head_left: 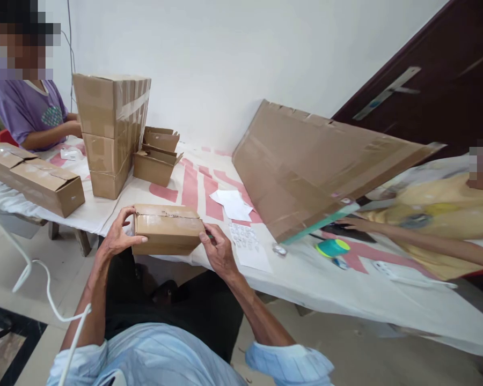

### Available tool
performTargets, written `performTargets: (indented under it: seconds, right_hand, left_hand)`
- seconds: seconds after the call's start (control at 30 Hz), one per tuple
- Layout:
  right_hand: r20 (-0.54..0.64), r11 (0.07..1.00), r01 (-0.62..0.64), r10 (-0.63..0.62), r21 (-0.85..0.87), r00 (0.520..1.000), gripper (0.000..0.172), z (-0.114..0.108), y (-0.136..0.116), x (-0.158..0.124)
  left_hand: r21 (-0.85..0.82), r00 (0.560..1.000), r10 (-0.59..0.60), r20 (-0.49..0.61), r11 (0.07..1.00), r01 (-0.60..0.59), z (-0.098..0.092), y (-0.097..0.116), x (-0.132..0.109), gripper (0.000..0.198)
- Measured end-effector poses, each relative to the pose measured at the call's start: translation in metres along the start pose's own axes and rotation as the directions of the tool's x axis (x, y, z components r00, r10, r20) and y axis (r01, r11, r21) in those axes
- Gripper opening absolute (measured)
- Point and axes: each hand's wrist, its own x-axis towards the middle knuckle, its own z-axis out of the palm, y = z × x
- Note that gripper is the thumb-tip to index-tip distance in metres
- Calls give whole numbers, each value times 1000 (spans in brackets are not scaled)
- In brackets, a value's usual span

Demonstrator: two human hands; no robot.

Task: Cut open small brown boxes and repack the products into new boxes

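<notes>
**One taped box [167, 229], held by the left hand [118, 236] and the right hand [220, 253]**

The biggest thing is the white and pink worktop [346, 300]. The taped box is at its near edge, and I cannot tell if it rests there or is held just above. To the right of the taped box, one big cardboard sheet [306, 161] stands at a slant.

Two other people are here. One person in purple [36, 115] is far to the left of the taped box, and one person in yellow [434, 214] is far to the right.

Behind the taped box, to the left, is one tall stack [100, 112], three layers high. Further left of the taped box lies one long row of closed boxes [44, 179]; I cannot count them. Just behind the taped box are two open boxes [153, 169] with flaps up.

Both arms [94, 300] reach up from below, one to each end of the taped box. The left hand grips its left end, fingers curled at the top corner, thumb along the near side. The right hand holds the right end, thumb pointing up.

Right of the taped box are some white papers [232, 205], one spotted sheet [251, 253], one green and yellow round thing [330, 247] and one small shiny thing [279, 250].
</notes>
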Motion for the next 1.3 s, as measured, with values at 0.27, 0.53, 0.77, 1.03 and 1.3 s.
performTargets:
  seconds: [0.27,0.53,0.77,1.03,1.3]
  right_hand:
    - [-48,999,14,-12,33,999,39,5,-6,-15]
    - [-17,965,-121,129,233,992,45,7,-15,-25]
    - [-15,851,-182,217,493,976,44,9,-26,-17]
    - [64,848,-63,35,527,997,31,25,-56,-6]
    - [63,831,40,-90,555,994,29,29,-86,-1]
  left_hand:
    - [-23,999,-39,-14,999,39,-4,5,3,51]
    - [-176,999,-41,-20,984,37,-10,1,3,54]
    - [-357,980,-94,-173,934,27,-34,-15,2,61]
    - [-570,934,-163,-317,820,-51,-55,-33,0,64]
    - [-615,924,-174,-341,785,-79,-61,-39,-3,60]
